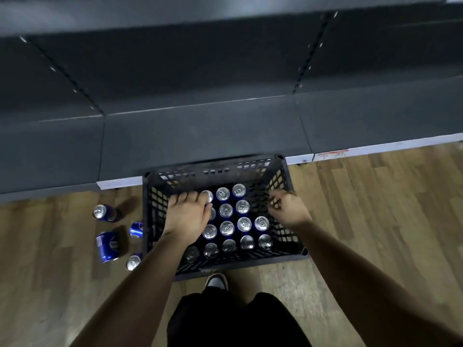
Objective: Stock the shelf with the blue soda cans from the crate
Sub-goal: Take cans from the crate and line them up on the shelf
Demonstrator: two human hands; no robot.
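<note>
A black plastic crate (pixel 281 214) stands on the wooden floor against the shelf's base, with several upright blue soda cans (pixel 226 227) inside, silver tops up. My left hand (pixel 188 216) lies palm down over the cans in the crate's left part. Its spread fingers reach the top of one can (pixel 208 195), and the cans under the palm are hidden. My right hand (pixel 289 209) hovers at the crate's right wall with fingers loosely curled and nothing visible in it. The dark grey shelf (pixel 200 136) in front holds no cans.
Several blue cans sit on the floor left of the crate: one upright (pixel 102 212), one on its side (pixel 107 246), and two more (pixel 136 229) (pixel 134 262) close to the crate wall. My shoe (pixel 216 281) is just behind the crate. A higher shelf board (pixel 175 11) overhangs at the top.
</note>
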